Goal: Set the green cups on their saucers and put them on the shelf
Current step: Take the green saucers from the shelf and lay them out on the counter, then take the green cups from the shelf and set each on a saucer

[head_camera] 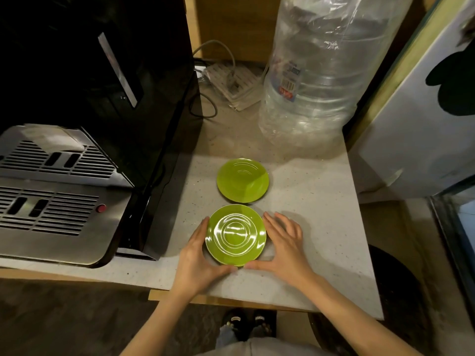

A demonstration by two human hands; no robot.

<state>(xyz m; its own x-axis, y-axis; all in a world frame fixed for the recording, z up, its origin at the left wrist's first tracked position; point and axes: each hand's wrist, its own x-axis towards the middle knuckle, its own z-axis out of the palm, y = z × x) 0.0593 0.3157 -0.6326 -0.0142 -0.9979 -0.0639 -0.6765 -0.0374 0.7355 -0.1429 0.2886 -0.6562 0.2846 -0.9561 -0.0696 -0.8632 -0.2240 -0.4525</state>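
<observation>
Two green saucers lie on the speckled white counter (321,227). The near saucer (235,235) has raised rings in its middle and sits between my hands. My left hand (200,255) cups its left rim, fingers spread, thumb at the front edge. My right hand (282,242) lies flat along its right rim, thumb meeting the front edge. Whether the saucer rests on the counter or is lifted I cannot tell. The far saucer (243,180) lies just behind it, untouched. No green cups are in view.
A black and steel coffee machine (77,150) with a drip tray fills the left. A large clear water bottle in plastic wrap (316,80) stands behind the saucers. Cables and a packet (231,86) lie at the back. A white panel (424,124) stands on the right.
</observation>
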